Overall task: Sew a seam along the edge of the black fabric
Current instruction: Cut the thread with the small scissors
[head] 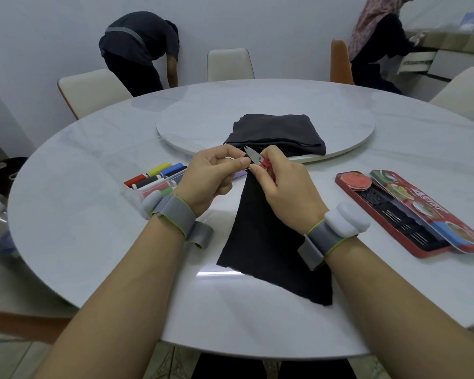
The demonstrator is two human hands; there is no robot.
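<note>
A strip of black fabric [260, 242] lies flat on the white round table [93, 228], running from under my hands to the near edge. My right hand [282, 184] grips a small red-handled thread snipper [253, 157], its metal blades pointing up and left. My left hand [216, 170] pinches something thin between thumb and forefinger right beside the blades; a pale thread or needle shows faintly between the two hands. Both hands hover just above the fabric's far end.
A folded dark fabric pile [277, 132] sits on the turntable [203, 124]. A clear box of coloured thread spools [156, 179] lies left. A red needle kit case [411, 212] lies open at right. Chairs ring the table; two persons stand beyond.
</note>
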